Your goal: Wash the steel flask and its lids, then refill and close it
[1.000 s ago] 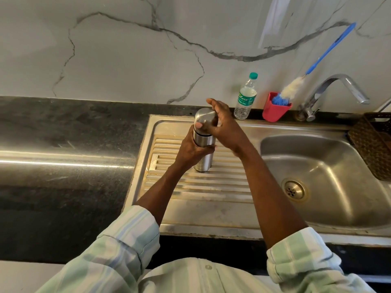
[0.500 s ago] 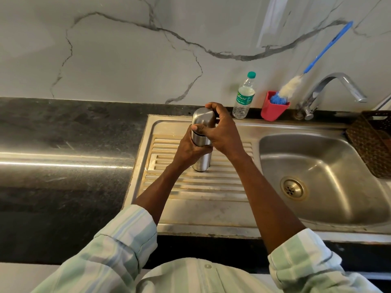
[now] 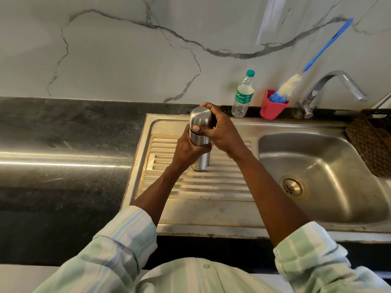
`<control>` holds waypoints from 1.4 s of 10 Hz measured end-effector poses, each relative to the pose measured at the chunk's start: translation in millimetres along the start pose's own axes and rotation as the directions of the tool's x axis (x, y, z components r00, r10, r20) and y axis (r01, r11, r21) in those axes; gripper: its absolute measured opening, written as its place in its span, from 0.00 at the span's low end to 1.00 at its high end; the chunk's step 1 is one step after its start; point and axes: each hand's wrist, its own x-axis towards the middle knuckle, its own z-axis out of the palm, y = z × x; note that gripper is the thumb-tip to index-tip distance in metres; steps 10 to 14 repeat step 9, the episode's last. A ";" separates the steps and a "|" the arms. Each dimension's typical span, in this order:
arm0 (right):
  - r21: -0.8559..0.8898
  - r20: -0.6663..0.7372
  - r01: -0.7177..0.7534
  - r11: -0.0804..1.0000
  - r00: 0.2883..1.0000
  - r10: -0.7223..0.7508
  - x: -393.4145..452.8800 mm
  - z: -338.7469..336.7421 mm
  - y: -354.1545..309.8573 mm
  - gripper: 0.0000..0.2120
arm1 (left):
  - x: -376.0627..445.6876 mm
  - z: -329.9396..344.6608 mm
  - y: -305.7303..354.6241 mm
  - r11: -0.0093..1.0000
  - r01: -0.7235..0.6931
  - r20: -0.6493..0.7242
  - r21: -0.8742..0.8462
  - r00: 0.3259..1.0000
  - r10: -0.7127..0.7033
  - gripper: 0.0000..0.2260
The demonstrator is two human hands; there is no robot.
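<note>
A steel flask [image 3: 200, 161] stands upright on the ribbed drainboard [image 3: 211, 187] of the sink. My left hand [image 3: 188, 148] is wrapped around the flask's body from the left. My right hand [image 3: 220, 129] grips the rounded steel outer lid [image 3: 200, 116] on top, thumb at the seam between lid and body. The lid sits on the flask. Any inner lid is hidden.
The sink basin [image 3: 317, 166] with its drain lies to the right, a tap [image 3: 330, 85] behind it. A plastic water bottle [image 3: 243, 96] and a red cup [image 3: 273, 105] holding a blue bottle brush [image 3: 321, 51] stand by the wall. A brown basket [image 3: 372, 140] sits at far right. Black counter [image 3: 63, 144] lies left.
My right hand went from open fingers beside the lid to closed around it, and has turned slightly. The flask stays in place under my left hand.
</note>
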 end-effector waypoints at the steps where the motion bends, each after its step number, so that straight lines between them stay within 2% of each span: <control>1: -0.045 -0.125 0.029 0.999 0.992 -0.034 -7.4 12.2 0.5 0.31 | -2.5 0.3 2.3 1.000 -0.022 -0.010 -0.004 1.000 0.022 0.38; 2: -0.062 -0.254 0.050 0.997 0.965 -0.065 -10.1 24.8 4.0 0.31 | -1.7 0.4 1.1 1.000 -0.027 -0.008 -0.008 1.000 0.027 0.36; 4: -0.060 -0.383 0.071 0.996 0.920 -0.088 -13.2 45.4 5.9 0.33 | -6.7 0.2 8.7 1.000 -0.024 -0.006 0.006 1.000 0.024 0.34; 7: -0.071 -0.313 0.087 0.994 0.944 -0.105 -18.2 35.3 8.2 0.35 | -4.8 -5.3 8.1 0.994 0.002 0.063 0.108 0.998 -0.009 0.34; 8: -0.048 -0.281 0.103 0.994 0.953 -0.112 -21.1 27.4 7.8 0.32 | -4.1 -6.3 6.8 0.992 0.026 0.062 0.125 0.998 -0.034 0.36; 9: -0.001 -0.305 0.073 0.997 0.950 -0.070 -30.1 22.1 16.4 0.28 | -17.1 -4.7 20.7 0.995 0.053 0.028 0.082 0.998 -0.055 0.40; 14: -0.001 -0.305 0.073 0.997 0.950 -0.070 -30.1 22.1 16.4 0.28 | -17.1 -4.7 20.7 0.995 0.053 0.028 0.082 0.998 -0.055 0.40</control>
